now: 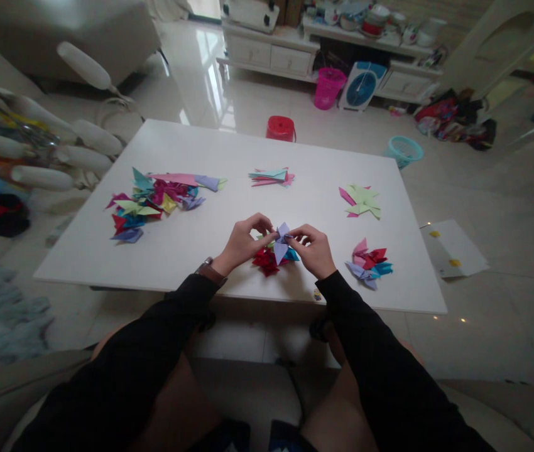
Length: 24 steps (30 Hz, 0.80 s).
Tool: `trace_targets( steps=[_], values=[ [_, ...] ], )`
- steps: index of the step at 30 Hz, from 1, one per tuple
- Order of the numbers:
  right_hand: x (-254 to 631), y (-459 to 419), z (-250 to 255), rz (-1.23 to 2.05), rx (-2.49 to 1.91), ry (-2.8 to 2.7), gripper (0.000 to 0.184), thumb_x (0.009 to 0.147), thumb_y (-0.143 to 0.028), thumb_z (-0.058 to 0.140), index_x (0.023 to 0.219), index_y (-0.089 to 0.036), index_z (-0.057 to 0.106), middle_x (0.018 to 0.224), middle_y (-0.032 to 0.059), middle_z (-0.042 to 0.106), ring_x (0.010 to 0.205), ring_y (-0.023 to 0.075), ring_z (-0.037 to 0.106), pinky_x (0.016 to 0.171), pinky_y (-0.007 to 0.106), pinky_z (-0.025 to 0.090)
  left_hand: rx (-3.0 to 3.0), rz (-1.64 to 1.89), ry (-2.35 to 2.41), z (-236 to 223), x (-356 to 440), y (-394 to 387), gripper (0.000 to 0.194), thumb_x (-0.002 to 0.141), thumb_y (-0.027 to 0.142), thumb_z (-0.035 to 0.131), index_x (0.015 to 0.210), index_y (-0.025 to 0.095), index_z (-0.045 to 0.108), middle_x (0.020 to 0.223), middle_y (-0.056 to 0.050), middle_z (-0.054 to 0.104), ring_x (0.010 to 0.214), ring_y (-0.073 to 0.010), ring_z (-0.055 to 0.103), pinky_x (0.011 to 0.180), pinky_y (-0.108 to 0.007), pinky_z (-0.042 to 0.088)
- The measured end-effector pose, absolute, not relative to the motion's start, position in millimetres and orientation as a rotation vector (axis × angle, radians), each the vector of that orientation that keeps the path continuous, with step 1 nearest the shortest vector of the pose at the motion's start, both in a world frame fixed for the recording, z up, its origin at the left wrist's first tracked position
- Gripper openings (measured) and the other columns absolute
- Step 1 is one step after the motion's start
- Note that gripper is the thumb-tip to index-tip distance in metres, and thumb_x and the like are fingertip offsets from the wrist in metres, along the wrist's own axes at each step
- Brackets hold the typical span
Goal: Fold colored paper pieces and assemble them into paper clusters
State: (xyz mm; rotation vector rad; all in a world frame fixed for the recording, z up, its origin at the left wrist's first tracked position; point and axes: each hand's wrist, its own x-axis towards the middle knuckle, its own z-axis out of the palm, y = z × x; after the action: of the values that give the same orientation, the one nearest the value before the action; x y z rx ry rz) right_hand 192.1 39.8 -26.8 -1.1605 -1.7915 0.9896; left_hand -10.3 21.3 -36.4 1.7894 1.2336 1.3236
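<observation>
Between my two hands is a lilac folded-paper flower with pointed petals, held above the white table. My left hand pinches its left side between thumb and fingers. From the other side, my right hand grips it with the fingertips. Just beneath lie red folded papers and a blue one, partly covered by the flower and my hands. Right of my right hand sits a small group of pink, red, blue and lilac folded papers.
A large multicoloured heap of folded papers lies on the table's left. Flat folded strips are stacked at the back middle, and light-green folded pieces lie at the right. Beyond the table stand a red bucket and a blue basket.
</observation>
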Motion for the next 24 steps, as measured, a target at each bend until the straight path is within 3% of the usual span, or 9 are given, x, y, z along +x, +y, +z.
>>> trace_targets(
  steps=[3,9,16,21,24],
  values=[
    [191.9,39.6,-26.9,0.994,-1.17,-1.797,0.01,0.084,-0.031,0.07,0.08,-0.024,0.074,0.08,0.003,0.068,0.071,0.0179,0.059,0.061,0.032,0.043,1.806,1.404,1.207,-36.0,-9.1,20.0,0.016,0.083,0.023,0.074,0.097,0.016,0.067,0.084,-0.003,0.073,0.071,-0.0127,0.066,0.07,-0.026,0.054],
    [191.2,39.3,-26.1,0.974,-1.153,-1.803,0.009,0.085,-0.03,0.07,0.081,-0.023,0.074,0.08,0.0028,0.067,0.071,0.0172,0.059,0.061,0.031,0.044,1.978,1.36,1.165,-35.7,-11.0,20.2,0.008,0.089,0.023,0.069,0.09,0.018,0.075,0.082,-0.004,0.073,0.074,-0.0138,0.066,0.07,-0.026,0.052],
    [191.3,39.6,-29.2,0.937,-1.145,-1.843,0.01,0.085,-0.029,0.069,0.081,-0.021,0.074,0.079,0.0022,0.067,0.071,0.0158,0.059,0.059,0.028,0.044,1.961,1.306,1.212,-36.0,-11.8,21.5,0.008,0.09,0.022,0.068,0.084,0.017,0.072,0.079,-0.003,0.069,0.074,-0.0139,0.064,0.071,-0.027,0.05],
    [191.9,39.7,-29.3,0.926,-1.149,-1.829,0.009,0.084,-0.028,0.069,0.082,-0.021,0.074,0.08,0.002,0.068,0.07,0.0152,0.06,0.059,0.028,0.044,1.847,1.281,1.273,-35.3,-10.0,20.9,0.012,0.085,0.024,0.071,0.095,0.017,0.069,0.083,-0.003,0.07,0.073,-0.0129,0.064,0.07,-0.026,0.051],
    [192.3,39.8,-28.6,0.932,-1.152,-1.815,0.01,0.085,-0.028,0.069,0.082,-0.021,0.074,0.08,0.0022,0.069,0.07,0.0152,0.06,0.059,0.028,0.044,1.823,1.239,1.286,-35.6,-9.8,21.4,0.011,0.084,0.024,0.072,0.091,0.016,0.069,0.083,-0.002,0.07,0.071,-0.0123,0.063,0.07,-0.025,0.051]
  ],
)
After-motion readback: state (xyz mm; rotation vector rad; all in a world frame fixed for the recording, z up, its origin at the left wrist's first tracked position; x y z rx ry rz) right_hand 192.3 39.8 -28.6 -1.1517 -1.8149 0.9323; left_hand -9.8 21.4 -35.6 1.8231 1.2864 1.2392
